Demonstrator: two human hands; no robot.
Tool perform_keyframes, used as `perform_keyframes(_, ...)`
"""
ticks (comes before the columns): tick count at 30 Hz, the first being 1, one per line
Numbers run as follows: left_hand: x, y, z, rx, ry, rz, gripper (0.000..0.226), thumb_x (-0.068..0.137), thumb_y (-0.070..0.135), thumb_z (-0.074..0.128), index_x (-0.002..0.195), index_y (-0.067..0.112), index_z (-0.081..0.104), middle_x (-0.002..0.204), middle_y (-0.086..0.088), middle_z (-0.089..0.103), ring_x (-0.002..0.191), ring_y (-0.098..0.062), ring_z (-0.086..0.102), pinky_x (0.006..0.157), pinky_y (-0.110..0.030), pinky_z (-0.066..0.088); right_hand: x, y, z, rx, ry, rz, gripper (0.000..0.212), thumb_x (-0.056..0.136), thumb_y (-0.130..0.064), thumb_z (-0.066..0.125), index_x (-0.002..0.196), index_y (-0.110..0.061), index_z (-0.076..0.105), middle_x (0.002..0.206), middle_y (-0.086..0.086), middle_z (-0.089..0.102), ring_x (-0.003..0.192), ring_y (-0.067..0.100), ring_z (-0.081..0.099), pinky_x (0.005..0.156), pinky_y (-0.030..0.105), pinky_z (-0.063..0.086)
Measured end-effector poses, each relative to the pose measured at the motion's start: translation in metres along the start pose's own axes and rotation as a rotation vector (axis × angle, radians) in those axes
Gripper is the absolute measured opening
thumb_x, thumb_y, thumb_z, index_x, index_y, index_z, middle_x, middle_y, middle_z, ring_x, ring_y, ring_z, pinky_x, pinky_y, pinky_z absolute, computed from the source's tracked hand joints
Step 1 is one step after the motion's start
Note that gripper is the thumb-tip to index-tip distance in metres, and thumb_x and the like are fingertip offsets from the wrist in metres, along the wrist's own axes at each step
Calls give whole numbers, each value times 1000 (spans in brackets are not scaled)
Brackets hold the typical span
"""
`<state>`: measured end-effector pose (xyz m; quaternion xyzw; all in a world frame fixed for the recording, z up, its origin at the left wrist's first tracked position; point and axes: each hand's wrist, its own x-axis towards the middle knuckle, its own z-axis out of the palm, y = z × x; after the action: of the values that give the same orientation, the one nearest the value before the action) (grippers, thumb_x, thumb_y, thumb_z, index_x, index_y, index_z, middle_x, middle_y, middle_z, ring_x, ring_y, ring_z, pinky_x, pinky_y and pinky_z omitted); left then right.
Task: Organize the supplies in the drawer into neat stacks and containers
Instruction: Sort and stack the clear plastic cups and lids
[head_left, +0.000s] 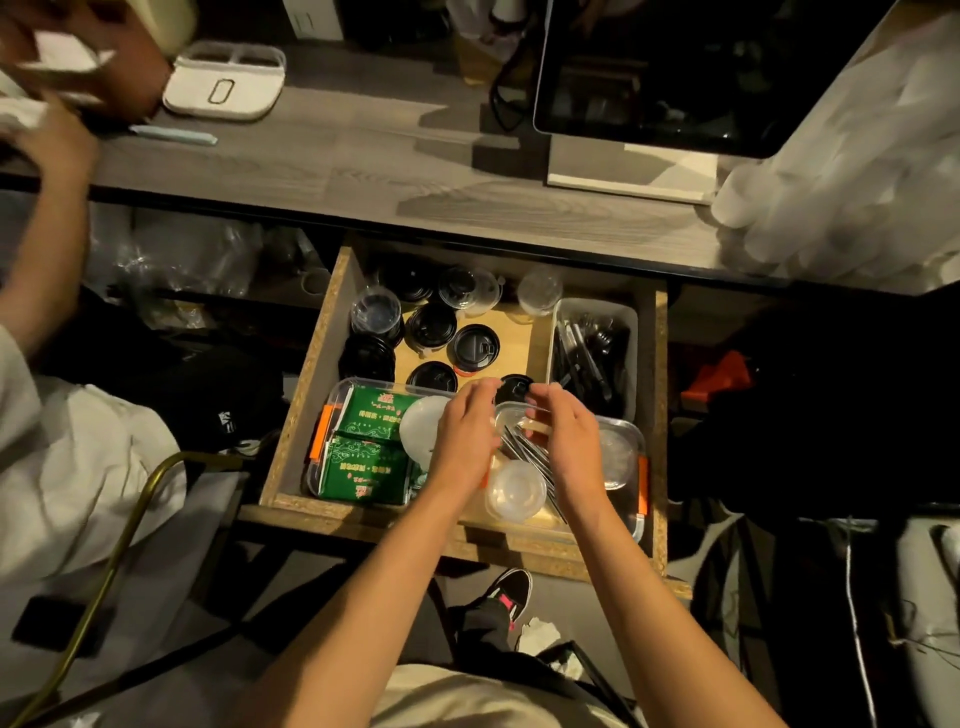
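An open wooden drawer (311, 364) sits below the counter. Over its front half, my left hand (465, 434) and my right hand (569, 439) together hold a small clear plastic container (511, 418), fingers curled on its rim. Under it lie metal straws or sticks (524, 454) and a round clear lid (514, 491) in a clear tray (631, 441). Green packets (366, 447) fill another clear tray at the front left, with a white round lid (421, 428) beside them. Black cup lids (474, 347) and clear cups (376, 312) are scattered at the back.
A white bin (628, 317) of dark cutlery stands at the drawer's right. On the counter (363, 156) are a screen (675, 78), a white divided box (223, 80) and a stack of white cups (831, 171). Another person's arm (47, 218) is at the left.
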<state>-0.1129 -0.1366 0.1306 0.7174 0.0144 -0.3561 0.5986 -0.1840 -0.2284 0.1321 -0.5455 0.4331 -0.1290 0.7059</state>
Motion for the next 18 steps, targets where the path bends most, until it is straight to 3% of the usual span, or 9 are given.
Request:
perform_keyframes(4, 15, 21, -19, -15, 51, 56, 22, 104, 38, 43, 114, 32, 61, 121, 6, 60, 109, -8, 58, 84, -33, 54, 17, -19, 28, 22, -57, 8, 22, 98, -22, 53, 91, -10, 70, 80, 5, 62, 76, 16, 56, 63, 27, 47)
perform_keyframes(8, 43, 30, -47, -23, 83, 55, 22, 106, 26, 45, 120, 22, 61, 113, -2, 67, 105, -16, 65, 87, -34, 57, 51, -11, 54, -42, -39, 36, 19, 98, -16, 53, 93, -17, 72, 87, 2, 68, 82, 20, 59, 72, 35, 49)
perform_keyframes(12, 87, 25, -79, 32, 157, 32, 15, 102, 24, 51, 107, 31, 64, 110, -1, 68, 106, -17, 66, 89, -34, 55, 86, -2, 84, -153, -3, 97, 21, 98, -17, 53, 86, -25, 69, 93, 6, 71, 82, 17, 62, 70, 32, 48)
perform_keyframes(15, 122, 20, -103, 55, 214, 3, 21, 95, 39, 52, 112, 35, 65, 121, 7, 64, 116, -12, 59, 100, -37, 49, 117, 7, 117, -216, -68, 120, 19, 95, -19, 56, 85, -25, 70, 93, 7, 72, 86, 18, 64, 82, 37, 52)
perform_keyframes(18, 151, 20, -121, 76, 239, -24, 32, 104, 40, 43, 133, 33, 55, 131, 13, 53, 124, -7, 48, 101, -29, 36, 149, 18, 155, -273, -131, 150, 17, 94, -22, 60, 106, -17, 71, 102, 1, 71, 97, 17, 65, 95, 38, 50)
